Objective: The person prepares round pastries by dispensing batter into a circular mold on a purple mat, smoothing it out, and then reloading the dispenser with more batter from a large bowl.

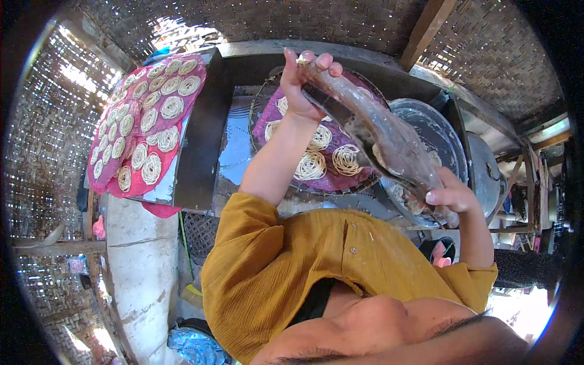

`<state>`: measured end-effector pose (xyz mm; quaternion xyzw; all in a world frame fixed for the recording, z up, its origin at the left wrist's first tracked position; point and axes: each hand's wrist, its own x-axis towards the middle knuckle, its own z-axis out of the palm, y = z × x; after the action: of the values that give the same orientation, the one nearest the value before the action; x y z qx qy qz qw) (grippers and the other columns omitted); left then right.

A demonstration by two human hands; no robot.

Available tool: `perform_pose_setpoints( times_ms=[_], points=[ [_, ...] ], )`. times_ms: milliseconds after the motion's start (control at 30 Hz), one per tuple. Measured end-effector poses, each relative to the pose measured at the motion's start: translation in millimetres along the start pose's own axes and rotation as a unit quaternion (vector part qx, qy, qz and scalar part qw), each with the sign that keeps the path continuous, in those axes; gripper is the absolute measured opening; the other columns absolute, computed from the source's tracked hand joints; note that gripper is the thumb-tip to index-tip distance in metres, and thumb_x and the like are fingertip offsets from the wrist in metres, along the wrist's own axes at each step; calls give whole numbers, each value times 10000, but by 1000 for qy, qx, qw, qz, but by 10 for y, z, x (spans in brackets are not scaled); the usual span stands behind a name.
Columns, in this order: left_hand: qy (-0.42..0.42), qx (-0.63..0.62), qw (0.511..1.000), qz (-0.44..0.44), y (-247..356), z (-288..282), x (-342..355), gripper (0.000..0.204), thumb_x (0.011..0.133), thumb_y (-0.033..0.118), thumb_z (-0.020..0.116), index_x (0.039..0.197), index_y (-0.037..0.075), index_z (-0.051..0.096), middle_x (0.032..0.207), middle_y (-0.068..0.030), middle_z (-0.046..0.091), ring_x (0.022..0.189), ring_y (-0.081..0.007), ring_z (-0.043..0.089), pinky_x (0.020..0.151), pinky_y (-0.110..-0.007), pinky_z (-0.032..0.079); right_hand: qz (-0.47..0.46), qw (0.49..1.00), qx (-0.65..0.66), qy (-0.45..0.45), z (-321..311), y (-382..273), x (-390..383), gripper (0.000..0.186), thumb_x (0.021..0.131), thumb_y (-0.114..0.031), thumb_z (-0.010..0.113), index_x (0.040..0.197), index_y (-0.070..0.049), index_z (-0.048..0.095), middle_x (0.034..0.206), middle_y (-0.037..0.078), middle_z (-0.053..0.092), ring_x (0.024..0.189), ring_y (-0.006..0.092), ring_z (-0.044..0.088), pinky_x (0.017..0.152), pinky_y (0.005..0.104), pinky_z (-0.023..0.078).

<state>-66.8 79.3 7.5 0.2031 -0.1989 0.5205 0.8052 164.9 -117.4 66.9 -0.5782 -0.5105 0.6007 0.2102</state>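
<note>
My left hand (307,82) is closed round the upper end of a long, greyish-brown, dough-smeared tool (389,131) with two arms. My right hand (455,193) grips its lower end, thumb on top. The tool slants down from left to right, above a round tray (251,125) and a wide metal basin (463,143). On the tray's purple cloth (328,182) lie several pale coils of thin dough strands (310,165), some hidden by the tool and my left forearm. Pale dough residue (406,198) shows in the basin.
At the left, pink cloths (159,129) on a board carry many more dough coils (172,107). A dark bench edge (198,143) runs beside them. Right of the basin stands a round metal lid (483,173). Woven walls (340,24) and a wooden post (429,30) close off the back.
</note>
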Motion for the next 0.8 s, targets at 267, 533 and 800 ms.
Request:
perform_pose_setpoints(
  times_ms=[267, 533, 800],
  points=[
    [-100, 34, 994, 18, 210, 49, 159, 263, 839, 425, 455, 758, 199, 562, 785, 21, 532, 751, -170, 495, 678, -364, 404, 3, 993, -113, 20, 32, -300, 96, 625, 582, -370, 670, 1039, 30, 527, 820, 50, 555, 721, 120, 490, 643, 257, 406],
    [-33, 93, 995, -11, 124, 129, -53, 289, 836, 470, 435, 744, 224, 555, 767, 47, 542, 744, -153, 525, 688, -381, 422, -35, 998, -57, 1, 73, -13, 57, 600, 589, -382, 679, 1006, 26, 539, 777, 57, 561, 659, 139, 501, 614, 272, 406],
    [163, 33, 970, -175, -231, 18, 21, 412, 819, 509, 441, 880, 122, 571, 839, -68, 576, 770, -229, 529, 698, -392, 458, -49, 996, -52, 49, -11, 293, -50, 621, 553, -425, 681, 977, 13, 564, 721, 61, 570, 666, 134, 519, 627, 276, 408]
  ],
)
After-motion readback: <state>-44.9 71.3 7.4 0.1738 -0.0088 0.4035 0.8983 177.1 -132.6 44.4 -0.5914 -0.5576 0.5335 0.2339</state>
